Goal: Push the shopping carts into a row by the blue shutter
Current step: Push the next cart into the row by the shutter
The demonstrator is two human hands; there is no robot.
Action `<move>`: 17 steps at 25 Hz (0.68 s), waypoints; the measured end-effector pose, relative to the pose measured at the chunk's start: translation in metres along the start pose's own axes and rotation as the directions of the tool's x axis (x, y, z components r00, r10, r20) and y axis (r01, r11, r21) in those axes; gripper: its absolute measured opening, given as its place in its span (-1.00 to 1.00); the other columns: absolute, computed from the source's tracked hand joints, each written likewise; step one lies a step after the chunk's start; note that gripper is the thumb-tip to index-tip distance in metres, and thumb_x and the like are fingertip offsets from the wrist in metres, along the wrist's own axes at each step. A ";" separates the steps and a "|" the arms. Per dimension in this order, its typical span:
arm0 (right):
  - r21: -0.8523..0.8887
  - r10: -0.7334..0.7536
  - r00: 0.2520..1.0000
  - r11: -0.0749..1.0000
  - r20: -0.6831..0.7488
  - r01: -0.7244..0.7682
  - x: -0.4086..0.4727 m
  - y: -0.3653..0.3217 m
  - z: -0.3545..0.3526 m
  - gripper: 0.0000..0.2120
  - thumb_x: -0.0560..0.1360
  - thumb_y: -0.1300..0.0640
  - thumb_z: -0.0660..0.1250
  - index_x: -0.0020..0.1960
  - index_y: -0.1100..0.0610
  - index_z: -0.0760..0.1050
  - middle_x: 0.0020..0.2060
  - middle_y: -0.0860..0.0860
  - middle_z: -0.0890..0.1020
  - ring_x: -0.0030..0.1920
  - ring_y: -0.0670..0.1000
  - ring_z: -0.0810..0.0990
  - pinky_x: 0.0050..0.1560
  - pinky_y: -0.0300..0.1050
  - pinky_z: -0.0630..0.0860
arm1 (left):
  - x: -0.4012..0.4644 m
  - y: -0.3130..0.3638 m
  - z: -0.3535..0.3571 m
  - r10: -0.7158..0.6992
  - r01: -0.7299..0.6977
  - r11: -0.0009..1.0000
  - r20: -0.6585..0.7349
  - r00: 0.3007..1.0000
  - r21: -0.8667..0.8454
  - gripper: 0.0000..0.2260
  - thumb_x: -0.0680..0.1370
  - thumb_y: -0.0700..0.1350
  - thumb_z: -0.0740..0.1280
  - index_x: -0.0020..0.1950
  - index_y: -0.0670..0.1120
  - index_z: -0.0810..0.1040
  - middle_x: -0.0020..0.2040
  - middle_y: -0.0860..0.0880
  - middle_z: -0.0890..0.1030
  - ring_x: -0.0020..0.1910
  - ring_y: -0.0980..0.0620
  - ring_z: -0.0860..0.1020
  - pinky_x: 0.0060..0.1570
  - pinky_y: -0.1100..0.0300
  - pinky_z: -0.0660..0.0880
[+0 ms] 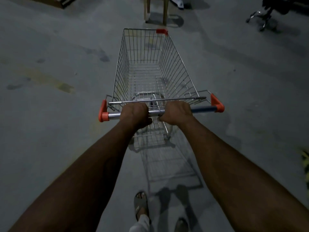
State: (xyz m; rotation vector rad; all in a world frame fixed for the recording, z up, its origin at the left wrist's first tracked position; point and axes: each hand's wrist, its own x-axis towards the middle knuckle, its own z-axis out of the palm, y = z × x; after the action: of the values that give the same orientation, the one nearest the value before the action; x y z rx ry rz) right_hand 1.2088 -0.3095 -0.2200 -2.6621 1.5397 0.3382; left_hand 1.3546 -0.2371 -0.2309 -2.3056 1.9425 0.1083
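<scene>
A silver wire shopping cart (175, 64) with red-orange corner caps stands straight ahead of me on the grey concrete floor, its basket empty. Its handle bar (203, 109) runs across the middle of the view. My left hand (135, 114) is wrapped around the bar left of centre. My right hand (177, 113) grips the bar just right of centre, a short gap between the two fists. Both arms are stretched out. No blue shutter and no other cart are in view.
Wooden legs of a chair or table (155, 10) stand just beyond the cart's front. A wheeled chair base (260, 17) is at the top right, a wooden pallet (61, 1) at the top left. My sandalled feet (141, 205) are below the cart.
</scene>
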 end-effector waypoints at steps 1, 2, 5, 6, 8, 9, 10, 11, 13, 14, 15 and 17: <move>-0.029 -0.006 1.000 1.000 0.026 0.007 -0.005 -0.001 0.000 -0.56 0.41 -0.27 0.41 0.06 0.06 0.58 -0.01 0.04 0.66 -0.01 0.10 0.63 -0.05 -0.05 0.46 | -0.006 0.001 0.000 0.006 -0.006 1.000 0.022 1.000 0.003 -0.69 0.45 0.23 0.41 -0.04 0.00 0.59 -0.26 0.03 0.48 -0.29 0.02 0.44 -0.29 0.14 0.35; -0.054 -0.016 0.999 0.998 0.045 0.019 -0.013 -0.002 0.001 -0.58 0.42 -0.25 0.41 0.07 0.06 0.57 0.00 0.04 0.66 0.00 0.10 0.63 -0.04 -0.04 0.48 | -0.014 0.003 0.001 0.008 -0.008 1.000 0.042 0.999 -0.003 -0.70 0.44 0.21 0.42 -0.05 -0.01 0.59 -0.27 0.04 0.47 -0.29 0.02 0.45 -0.29 0.14 0.36; -0.070 -0.061 0.997 0.996 0.037 0.064 -0.052 -0.004 0.015 -0.68 0.44 -0.11 0.39 0.06 0.09 0.59 0.01 0.07 0.68 -0.01 0.12 0.65 -0.02 -0.02 0.55 | -0.052 0.017 0.004 0.005 -0.003 1.000 0.063 0.998 -0.030 -0.76 0.42 0.11 0.45 -0.08 -0.01 0.57 -0.31 0.04 0.44 -0.30 0.01 0.48 -0.29 0.15 0.43; -0.045 -0.072 0.997 0.996 0.033 0.073 -0.066 -0.003 0.019 -0.70 0.45 -0.09 0.39 0.05 0.10 0.60 0.00 0.09 0.68 -0.02 0.12 0.65 -0.02 -0.02 0.56 | -0.065 0.022 0.005 0.004 -0.002 1.000 0.063 0.998 -0.026 -0.78 0.41 0.08 0.45 -0.08 -0.01 0.57 -0.31 0.04 0.44 -0.31 0.01 0.48 -0.29 0.15 0.44; -0.011 -0.090 0.995 0.996 0.048 0.091 -0.093 -0.003 0.024 -0.66 0.46 -0.14 0.37 0.04 0.10 0.61 0.01 0.10 0.69 -0.01 0.13 0.65 0.00 -0.02 0.55 | -0.091 0.033 0.006 -0.005 0.006 1.000 0.075 0.997 -0.018 -0.82 0.41 0.03 0.45 -0.07 -0.01 0.57 -0.31 0.03 0.45 -0.32 0.00 0.47 -0.30 0.15 0.43; 0.001 -0.091 0.994 0.996 0.061 0.092 -0.109 -0.002 0.025 -0.63 0.45 -0.19 0.37 0.04 0.09 0.61 0.01 0.09 0.69 0.00 0.14 0.65 0.01 -0.03 0.54 | -0.107 0.039 0.006 -0.007 0.008 1.000 0.082 0.997 -0.017 -0.84 0.41 0.00 0.45 -0.07 0.00 0.58 -0.31 0.03 0.46 -0.32 0.00 0.47 -0.30 0.15 0.43; 0.018 -0.084 0.994 0.996 0.071 0.083 -0.124 -0.001 0.026 -0.61 0.44 -0.21 0.36 0.04 0.08 0.61 0.01 0.09 0.69 0.01 0.14 0.66 0.01 -0.03 0.55 | -0.120 0.045 0.007 -0.004 0.006 1.000 0.085 0.996 -0.016 -0.86 0.42 -0.01 0.44 -0.07 0.00 0.59 -0.31 0.03 0.46 -0.32 -0.01 0.47 -0.30 0.15 0.44; 0.036 -0.069 0.995 0.997 0.074 0.067 -0.140 0.000 0.028 -0.65 0.42 -0.19 0.37 0.01 0.07 0.60 0.00 0.09 0.69 0.00 0.15 0.66 0.00 -0.03 0.55 | -0.135 0.053 0.009 -0.002 0.003 1.000 0.085 0.996 -0.009 -0.87 0.42 -0.03 0.44 -0.07 0.00 0.59 -0.32 0.03 0.46 -0.32 -0.01 0.48 -0.30 0.15 0.44; 0.057 -0.046 0.997 0.998 0.065 0.042 -0.177 0.002 0.032 -0.82 0.40 -0.05 0.38 -0.10 0.05 0.55 -0.04 0.08 0.68 -0.04 0.14 0.65 -0.03 -0.03 0.56 | -0.165 0.069 0.013 0.001 -0.002 1.000 0.075 0.997 0.014 -0.89 0.42 -0.04 0.44 -0.09 0.01 0.59 -0.34 0.04 0.47 -0.35 0.02 0.48 -0.34 0.16 0.41; 0.062 -0.038 0.997 0.997 0.059 0.035 -0.198 0.005 0.036 -0.87 0.40 0.00 0.38 -0.15 0.04 0.51 -0.08 0.07 0.68 -0.08 0.13 0.64 -0.05 -0.04 0.56 | -0.183 0.079 0.016 0.004 -0.006 1.000 0.070 0.998 0.022 -0.90 0.41 -0.04 0.44 -0.11 0.02 0.59 -0.35 0.05 0.47 -0.38 0.04 0.46 -0.36 0.16 0.39; 0.066 -0.031 0.998 0.997 0.057 0.027 -0.217 0.007 0.041 -0.86 0.40 0.01 0.39 -0.19 0.04 0.47 -0.12 0.05 0.66 -0.13 0.11 0.62 -0.08 -0.04 0.55 | -0.199 0.088 0.018 0.006 -0.008 1.000 0.069 0.998 0.023 -0.90 0.41 -0.03 0.44 -0.13 0.02 0.59 -0.37 0.05 0.46 -0.40 0.05 0.45 -0.37 0.17 0.39; 0.073 -0.010 0.999 0.997 0.053 0.006 -0.254 0.012 0.051 -0.82 0.39 0.01 0.40 -0.25 0.03 0.42 -0.23 0.01 0.61 -0.21 0.08 0.57 -0.14 -0.06 0.54 | -0.230 0.105 0.024 -0.001 0.000 1.000 0.060 0.998 0.022 -0.90 0.38 -0.03 0.44 -0.16 0.01 0.58 -0.39 0.05 0.46 -0.44 0.05 0.43 -0.38 0.17 0.42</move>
State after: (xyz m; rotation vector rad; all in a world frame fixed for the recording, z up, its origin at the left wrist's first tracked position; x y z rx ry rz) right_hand 1.0683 -0.0917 -0.2155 -2.5813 1.4962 0.3430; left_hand 1.2124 -0.0270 -0.2290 -2.2618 1.9052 0.1528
